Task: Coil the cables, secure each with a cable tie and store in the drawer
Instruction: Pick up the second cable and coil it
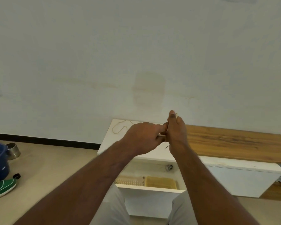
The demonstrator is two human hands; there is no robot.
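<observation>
Kneeling over the open drawer (150, 189), I can see a pale perforated tray (128, 181) and a yellow one (161, 181) inside it, no coiled cable that I can make out. Above that, my left hand (143, 137) and right hand (176, 132) meet over the white surface (107, 142), both clenched in a pinching grip on something thin: a short thin piece shows between my fingers and a dark end pokes out below my right wrist. It is too small to name for sure; I judge it a cable tie or a cable end, so the step in hand looks like securing. Farther back a light cable (120, 127) lies loose in a wavy loop on the surface near the wall. Next calls for cinching without letting go, then coiling that loose cable
</observation>
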